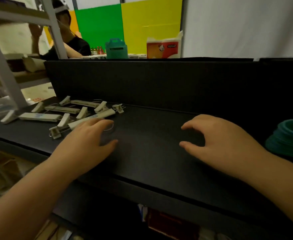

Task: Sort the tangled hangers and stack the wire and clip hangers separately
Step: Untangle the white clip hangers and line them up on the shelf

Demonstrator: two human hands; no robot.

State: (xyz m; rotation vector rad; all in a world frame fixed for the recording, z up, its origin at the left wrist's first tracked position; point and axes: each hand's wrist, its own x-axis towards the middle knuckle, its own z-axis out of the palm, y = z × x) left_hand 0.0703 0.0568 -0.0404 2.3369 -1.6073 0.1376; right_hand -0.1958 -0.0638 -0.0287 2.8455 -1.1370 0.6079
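Several cream clip hangers (62, 113) lie in a loose pile on the left of the black table (152, 153). Their plastic bars and clips overlap, and thin wire hooks stick out. My left hand (88, 141) hovers over the nearest hanger's wire hook (109, 128), fingers loosely curled, gripping nothing that I can see. My right hand (216, 142) is over the middle of the table, fingers bent like a claw, holding nothing. A stack of teal wire hangers (289, 137) sits at the right edge, partly cut off.
A black upright panel (159, 82) walls the back of the table. Behind it stand a teal box (116, 48) and a tissue pack (163, 48). A person sits at the far left behind a white shelf frame (5, 84).
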